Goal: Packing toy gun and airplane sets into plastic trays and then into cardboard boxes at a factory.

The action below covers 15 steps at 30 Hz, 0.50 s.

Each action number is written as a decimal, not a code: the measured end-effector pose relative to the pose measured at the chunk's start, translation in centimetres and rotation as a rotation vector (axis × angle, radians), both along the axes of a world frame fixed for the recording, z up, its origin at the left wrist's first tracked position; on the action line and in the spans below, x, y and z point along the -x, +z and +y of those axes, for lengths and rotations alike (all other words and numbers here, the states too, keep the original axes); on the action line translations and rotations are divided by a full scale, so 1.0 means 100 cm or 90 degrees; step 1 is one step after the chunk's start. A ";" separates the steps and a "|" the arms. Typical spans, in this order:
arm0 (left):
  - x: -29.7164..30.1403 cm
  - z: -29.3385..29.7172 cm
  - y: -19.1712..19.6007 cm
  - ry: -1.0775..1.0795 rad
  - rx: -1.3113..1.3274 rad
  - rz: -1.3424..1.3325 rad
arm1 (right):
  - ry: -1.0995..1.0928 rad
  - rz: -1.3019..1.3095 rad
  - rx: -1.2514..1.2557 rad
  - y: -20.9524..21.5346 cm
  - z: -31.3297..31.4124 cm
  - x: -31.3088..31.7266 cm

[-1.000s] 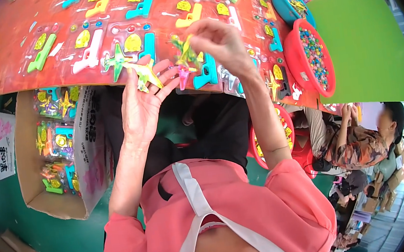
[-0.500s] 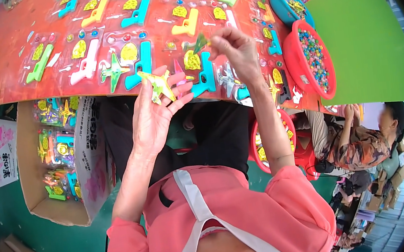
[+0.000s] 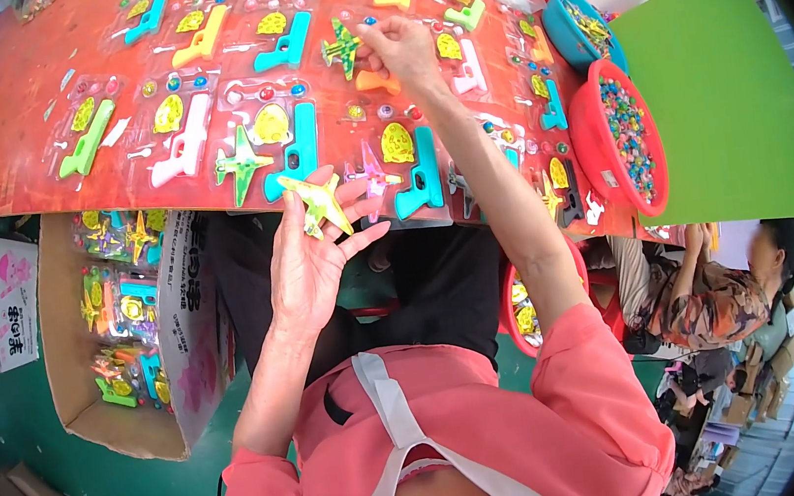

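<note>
On the palm of my left hand [image 3: 300, 278], near the table's front edge, lies a yellow toy airplane [image 3: 318, 205]. The thumb rests against it and the other fingers are spread. My right hand [image 3: 405, 57] reaches farther over the table, pinching a green toy airplane [image 3: 342, 48] above a clear blister tray with an orange toy gun [image 3: 378, 84]. Closest to my left hand are trays with teal toy guns [image 3: 303, 141], a clear green airplane [image 3: 243, 165] and a pink airplane [image 3: 371, 180]. My right forearm partly covers trays beneath it.
Rows of filled trays cover the red table [image 3: 8, 147]. At the right stand a red basin [image 3: 593, 149] of colourful balls and a teal basin [image 3: 557, 35]. Below are a cardboard box [image 3: 123, 435] of packed toys and another red basin [image 3: 515, 318]. A person [image 3: 720, 293] sits at the right.
My right hand has moved away from me and slightly left with the green airplane, from the front tray to the orange gun's tray. My left hand keeps the yellow airplane, almost still.
</note>
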State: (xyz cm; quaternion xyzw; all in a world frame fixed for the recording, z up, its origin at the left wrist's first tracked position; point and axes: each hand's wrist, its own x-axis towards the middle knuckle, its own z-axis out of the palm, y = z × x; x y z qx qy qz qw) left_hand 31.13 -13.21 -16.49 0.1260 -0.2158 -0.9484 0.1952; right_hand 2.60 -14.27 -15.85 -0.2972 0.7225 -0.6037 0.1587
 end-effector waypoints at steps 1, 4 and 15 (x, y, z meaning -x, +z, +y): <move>-0.001 0.000 0.000 -0.001 -0.001 0.000 | -0.022 0.086 -0.038 -0.004 -0.005 0.000; -0.003 -0.001 0.002 -0.009 -0.002 -0.002 | -0.061 0.459 -0.168 -0.008 -0.004 -0.005; 0.004 -0.005 0.014 -0.028 -0.044 0.054 | 0.109 0.462 -0.154 0.005 0.017 -0.016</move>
